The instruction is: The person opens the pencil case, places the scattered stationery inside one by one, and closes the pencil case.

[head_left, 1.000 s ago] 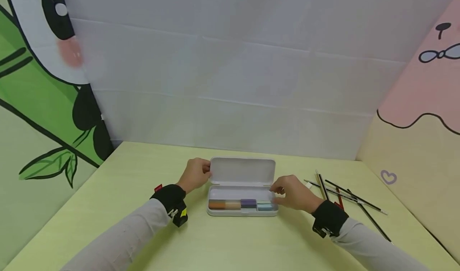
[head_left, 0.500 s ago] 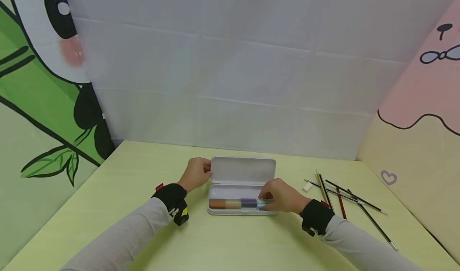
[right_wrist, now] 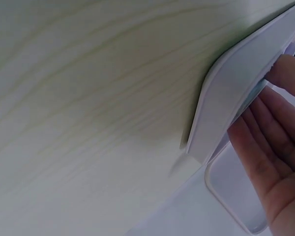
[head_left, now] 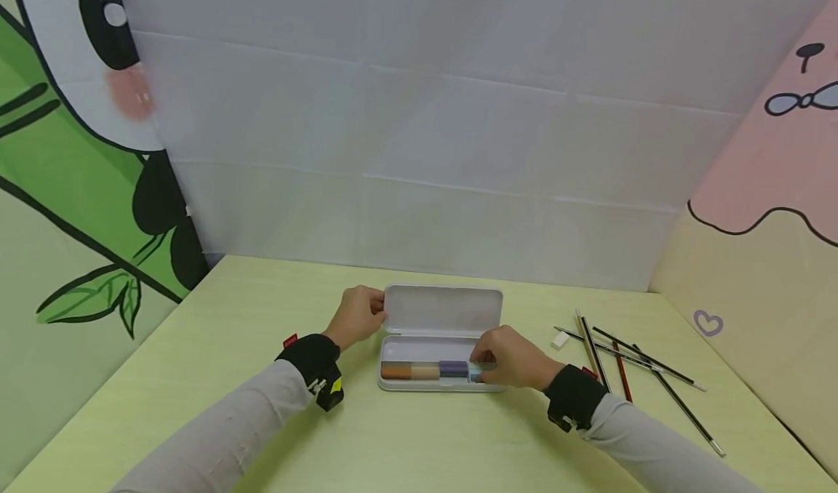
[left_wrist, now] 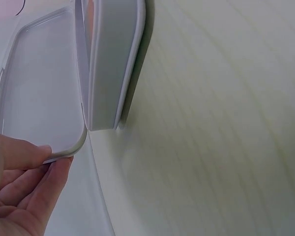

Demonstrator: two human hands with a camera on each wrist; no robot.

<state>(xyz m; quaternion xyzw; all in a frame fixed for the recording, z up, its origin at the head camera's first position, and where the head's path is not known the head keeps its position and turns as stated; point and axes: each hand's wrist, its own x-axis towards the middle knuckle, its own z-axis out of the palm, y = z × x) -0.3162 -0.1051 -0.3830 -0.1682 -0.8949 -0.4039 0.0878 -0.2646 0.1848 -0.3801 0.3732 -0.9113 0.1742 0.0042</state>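
A white pencil case (head_left: 425, 387) lies open on the table, its lid (head_left: 442, 311) raised at the back. My left hand (head_left: 356, 317) pinches the lid's left end between thumb and fingers, as the left wrist view shows at the lid's rim (left_wrist: 64, 153). Along the case's front lie an orange-brown and beige piece (head_left: 409, 371) and a purple piece (head_left: 453, 369). At the right end my right hand (head_left: 513, 357) reaches inside, thumb and fingers around a light-blue block-like piece (head_left: 474, 371). Its fingers hide most of that piece.
Several dark pencils (head_left: 681, 398) and a red pencil (head_left: 622, 373) lie crossed on the table to the right. A small white eraser (head_left: 559, 340) is beside them. A white wall sheet (head_left: 419, 151) stands behind the table.
My right hand has moved left and slightly down, over the light-blue piece, and stays there for the last half second. My left hand keeps its hold on the lid.
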